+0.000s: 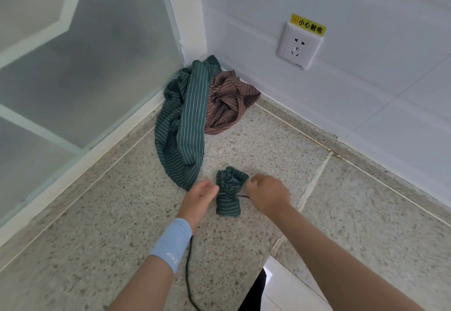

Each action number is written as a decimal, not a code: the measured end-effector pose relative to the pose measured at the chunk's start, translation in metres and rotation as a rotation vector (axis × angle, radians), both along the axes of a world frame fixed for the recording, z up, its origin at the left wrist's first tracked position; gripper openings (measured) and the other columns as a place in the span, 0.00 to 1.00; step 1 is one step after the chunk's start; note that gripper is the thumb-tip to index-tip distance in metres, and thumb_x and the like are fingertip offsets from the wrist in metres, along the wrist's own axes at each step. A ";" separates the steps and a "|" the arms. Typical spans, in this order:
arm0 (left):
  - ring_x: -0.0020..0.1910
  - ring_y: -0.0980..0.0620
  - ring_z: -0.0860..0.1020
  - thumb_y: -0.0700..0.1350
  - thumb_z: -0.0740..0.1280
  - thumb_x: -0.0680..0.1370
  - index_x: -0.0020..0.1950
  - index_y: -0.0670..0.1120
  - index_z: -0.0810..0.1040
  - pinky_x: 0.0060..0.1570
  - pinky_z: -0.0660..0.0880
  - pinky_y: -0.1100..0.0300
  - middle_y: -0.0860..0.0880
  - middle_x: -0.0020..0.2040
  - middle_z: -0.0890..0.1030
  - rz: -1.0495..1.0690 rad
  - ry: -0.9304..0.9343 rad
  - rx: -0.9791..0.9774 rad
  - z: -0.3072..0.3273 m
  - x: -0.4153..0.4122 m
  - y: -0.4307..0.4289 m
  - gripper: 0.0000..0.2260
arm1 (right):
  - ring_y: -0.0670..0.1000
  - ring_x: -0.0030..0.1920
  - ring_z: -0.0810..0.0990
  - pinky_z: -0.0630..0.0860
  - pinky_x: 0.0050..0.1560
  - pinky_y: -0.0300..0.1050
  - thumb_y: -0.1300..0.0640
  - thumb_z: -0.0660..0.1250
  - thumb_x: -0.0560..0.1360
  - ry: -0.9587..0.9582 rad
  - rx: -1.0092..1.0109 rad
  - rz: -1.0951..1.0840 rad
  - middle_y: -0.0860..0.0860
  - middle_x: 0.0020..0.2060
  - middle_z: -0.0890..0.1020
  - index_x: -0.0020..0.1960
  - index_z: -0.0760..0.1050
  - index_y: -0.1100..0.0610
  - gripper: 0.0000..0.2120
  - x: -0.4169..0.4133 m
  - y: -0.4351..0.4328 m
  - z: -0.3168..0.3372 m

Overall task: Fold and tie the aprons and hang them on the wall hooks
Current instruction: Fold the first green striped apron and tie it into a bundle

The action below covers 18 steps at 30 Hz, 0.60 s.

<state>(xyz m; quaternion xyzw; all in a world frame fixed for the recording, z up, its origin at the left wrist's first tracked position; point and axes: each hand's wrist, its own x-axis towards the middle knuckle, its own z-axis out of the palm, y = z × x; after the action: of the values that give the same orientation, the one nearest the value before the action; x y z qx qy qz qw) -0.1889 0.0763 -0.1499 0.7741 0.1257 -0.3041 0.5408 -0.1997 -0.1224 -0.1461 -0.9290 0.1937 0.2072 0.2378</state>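
Your right hand (266,193) curled round the cord (242,197) cinching the rolled green apron (229,204) on speckled stone (122,213); your left hand (201,194) touched its waist (grip unclear).

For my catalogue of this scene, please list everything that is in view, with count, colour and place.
rolled apron bundle: one, green with pale stripes, on the surface between both grips
loose apron: one, green striped, from the corner toward the bundle
crumpled apron: one, brown striped, in the corner, right of the loose apron
cord: dark, one length at the bundle's waist, one trailing below the left wrist
stone surface: one, speckled grey
socket: one, white, on the right wall
label: one, yellow, above the socket
glass pane: frosted, left
wristband: one, light blue, left wrist
left grip: touches the bundle's left side
right grip: pinches the cord
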 end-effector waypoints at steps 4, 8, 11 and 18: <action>0.60 0.55 0.76 0.50 0.79 0.66 0.65 0.55 0.64 0.63 0.72 0.57 0.54 0.64 0.75 -0.144 0.043 0.097 -0.011 -0.007 -0.014 0.34 | 0.53 0.54 0.80 0.76 0.48 0.38 0.53 0.62 0.81 -0.107 0.422 -0.093 0.50 0.64 0.71 0.79 0.57 0.45 0.29 0.014 0.009 -0.004; 0.52 0.59 0.77 0.40 0.78 0.67 0.67 0.54 0.65 0.55 0.74 0.60 0.54 0.55 0.76 -0.083 -0.063 0.097 -0.002 -0.007 -0.025 0.34 | 0.52 0.60 0.78 0.73 0.55 0.38 0.57 0.67 0.79 -0.046 0.560 -0.141 0.53 0.66 0.76 0.77 0.62 0.50 0.29 0.016 0.016 -0.007; 0.51 0.61 0.76 0.37 0.77 0.68 0.67 0.55 0.65 0.46 0.73 0.66 0.56 0.54 0.74 -0.093 -0.099 0.056 0.020 -0.005 -0.030 0.33 | 0.49 0.48 0.81 0.76 0.45 0.39 0.56 0.69 0.77 -0.104 0.634 -0.269 0.50 0.53 0.81 0.72 0.68 0.50 0.24 0.005 0.001 0.005; 0.62 0.55 0.75 0.39 0.74 0.71 0.62 0.52 0.78 0.60 0.72 0.62 0.53 0.61 0.78 -0.292 -0.113 0.003 0.079 -0.005 -0.060 0.20 | 0.57 0.69 0.69 0.69 0.68 0.52 0.44 0.63 0.77 -0.191 0.187 -0.036 0.53 0.72 0.63 0.73 0.66 0.48 0.26 -0.034 -0.056 0.074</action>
<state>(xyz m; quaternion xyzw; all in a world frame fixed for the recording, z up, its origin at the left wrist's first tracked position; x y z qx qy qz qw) -0.1934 0.0163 -0.0706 0.8009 -0.0181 -0.3354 0.4958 -0.2339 -0.1785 -0.0722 -0.9146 0.1666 0.1308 0.3445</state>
